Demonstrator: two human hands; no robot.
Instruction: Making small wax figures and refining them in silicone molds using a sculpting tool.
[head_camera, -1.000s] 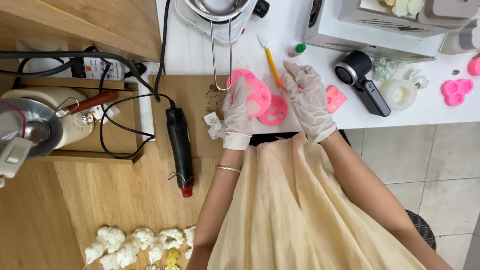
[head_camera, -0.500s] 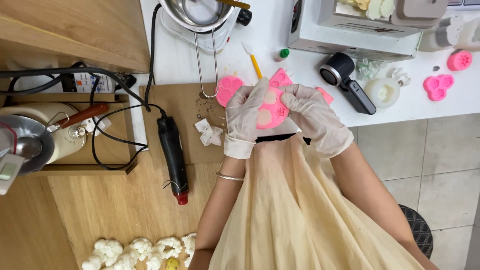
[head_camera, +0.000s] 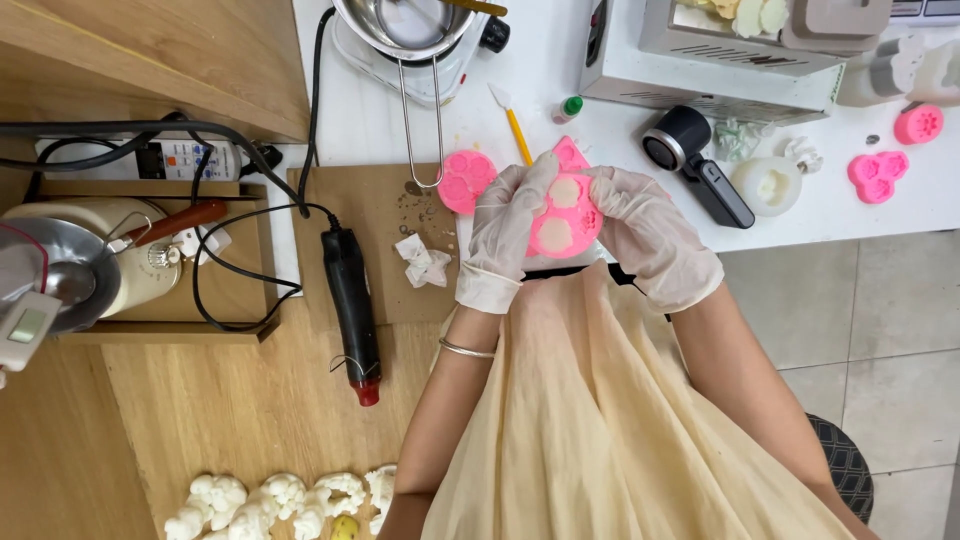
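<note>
Flexing too hard, and the pale casts could get cracked: pink mold (head_camera: 562, 212) is gripped by left hand (head_camera: 507, 232) and right hand (head_camera: 648, 232), just past the heat gun (head_camera: 350, 305).

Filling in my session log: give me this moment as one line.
left hand: holds pink mould | right hand: same mould | mould: cavities filled pale | nearby: round pink mould, yellow-handled tool

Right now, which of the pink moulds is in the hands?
The pink mould with pale filled cavities, gripped between left hand and right hand. The round pink mould and the two pink moulds at far right lie untouched on the white counter.
</note>
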